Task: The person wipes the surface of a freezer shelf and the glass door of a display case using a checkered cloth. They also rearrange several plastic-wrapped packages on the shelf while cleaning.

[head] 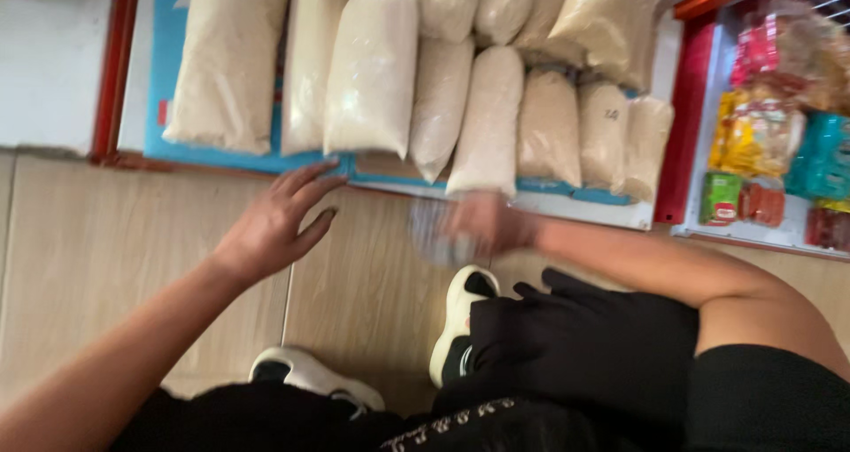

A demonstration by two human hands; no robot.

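From the head camera I look straight down at my own two arms reaching forward over a pale tiled floor [80,266]. My left hand [274,226] is empty, fingers spread wide and held flat just above the floor, close to the low edge of a blue shelf base [168,80]; the open palm looks like a brace for balance while I lean in. My right hand [487,226] is blurred by motion, and something pale and greyish, perhaps a small see-through packet [434,231], shows just at its fingers; I cannot tell whether the hand is closed around it or only passing over it. That hand sits directly below the front row of bags.

The bags [372,71] are plump clear plastic sacks of whitish and tan grain or flour, laid side by side and leaning on one another in two overlapping rows, so each props up its neighbour and none slides off the shelf base. To the right, past a red frame [686,124], a white rack holds colourful snack packets [761,133] in red, yellow, green and teal, stacked upright.

At the bottom I see dark trousers [584,346] and two white and black shoes [460,310], feet set apart, which fits a crouching stance near the bags
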